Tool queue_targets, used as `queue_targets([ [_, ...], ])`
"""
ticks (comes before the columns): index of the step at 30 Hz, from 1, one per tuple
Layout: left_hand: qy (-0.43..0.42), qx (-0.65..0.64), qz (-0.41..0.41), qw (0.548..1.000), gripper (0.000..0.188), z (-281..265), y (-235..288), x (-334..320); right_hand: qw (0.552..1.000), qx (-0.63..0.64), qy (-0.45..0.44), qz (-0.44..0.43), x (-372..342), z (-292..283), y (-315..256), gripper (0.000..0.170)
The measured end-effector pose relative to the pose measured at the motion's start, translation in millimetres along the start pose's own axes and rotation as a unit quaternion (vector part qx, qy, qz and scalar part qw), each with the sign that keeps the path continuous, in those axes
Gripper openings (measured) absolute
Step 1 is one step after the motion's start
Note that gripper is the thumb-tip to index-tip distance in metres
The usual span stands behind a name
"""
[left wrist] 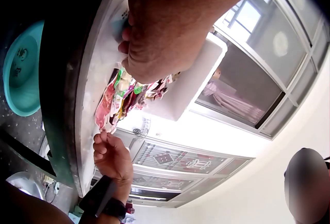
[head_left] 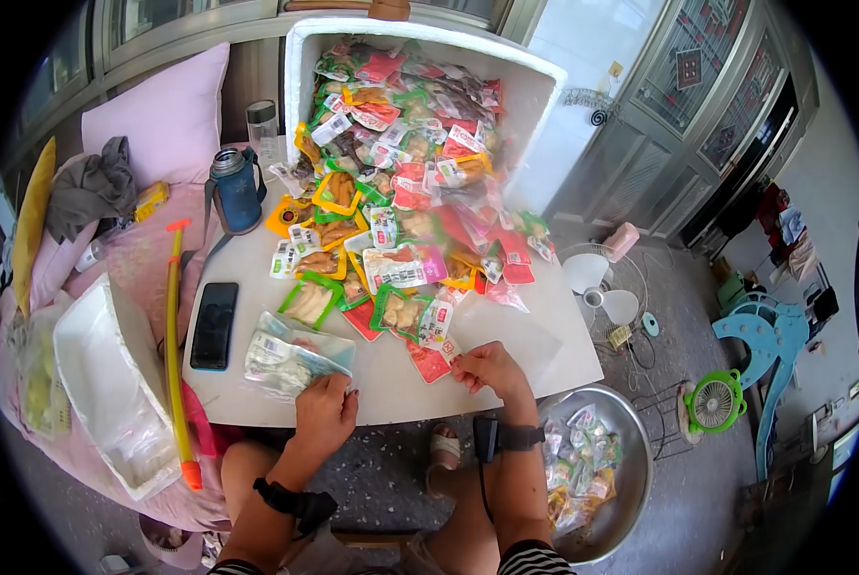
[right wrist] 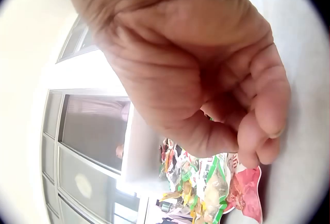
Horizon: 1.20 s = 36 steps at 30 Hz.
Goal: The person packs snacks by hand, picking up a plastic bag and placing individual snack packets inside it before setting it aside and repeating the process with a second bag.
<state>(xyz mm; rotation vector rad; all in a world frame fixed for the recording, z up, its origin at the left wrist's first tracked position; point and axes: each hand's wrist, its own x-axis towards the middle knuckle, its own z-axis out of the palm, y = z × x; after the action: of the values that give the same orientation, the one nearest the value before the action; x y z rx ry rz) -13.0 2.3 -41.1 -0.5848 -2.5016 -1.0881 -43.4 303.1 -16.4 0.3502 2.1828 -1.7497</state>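
At the table's front edge my left hand grips the near corner of a clear plastic packet with pale pieces inside and a bluish edge. In the left wrist view that hand hides most of the packet. My right hand has its thumb and fingertips together at the edge of a red packet, which lies flat at the front of a heap. That red packet shows below the fingertips in the right wrist view. Green-edged packets with pale food lie just beyond, between the hands.
A tipped white foam box spills many snack packets over the table. Left are a phone, a blue flask, a yellow tube and a foam tray. A metal basin with packets stands low at right.
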Motion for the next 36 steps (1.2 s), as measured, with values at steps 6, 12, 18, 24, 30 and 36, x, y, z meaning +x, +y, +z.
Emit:
queue_targets([
  [6,0.002,0.001,0.002,1.0,0.017,-2.0,-1.4,-0.5,0.999,-0.034,0.018,0.008,0.4,2.7,2.6,0.025],
  [12,-0.005,-0.008,-0.007,1.0,0.017,-4.3,-0.3,-0.6,0.997,-0.051,0.056,0.035,-3.3,-6.4,-10.0,0.026],
  [18,0.006,0.003,0.01,1.0,0.016,-1.5,-0.2,-0.3,0.968,0.104,0.214,-0.076,14.1,-31.1,5.2,0.026],
  [24,-0.027,0.008,-0.017,0.999,0.017,-1.5,0.4,-1.7,0.913,0.25,0.298,-0.123,33.2,-48.5,8.4,0.03],
  [30,-0.029,0.011,-0.01,0.999,0.016,-1.6,2.3,-0.3,0.892,0.272,0.341,-0.115,53.7,-61.6,24.2,0.032],
  [36,-0.028,0.006,-0.011,1.0,0.016,-0.2,1.6,0.8,0.893,0.242,0.365,-0.099,51.6,-59.1,26.6,0.029],
])
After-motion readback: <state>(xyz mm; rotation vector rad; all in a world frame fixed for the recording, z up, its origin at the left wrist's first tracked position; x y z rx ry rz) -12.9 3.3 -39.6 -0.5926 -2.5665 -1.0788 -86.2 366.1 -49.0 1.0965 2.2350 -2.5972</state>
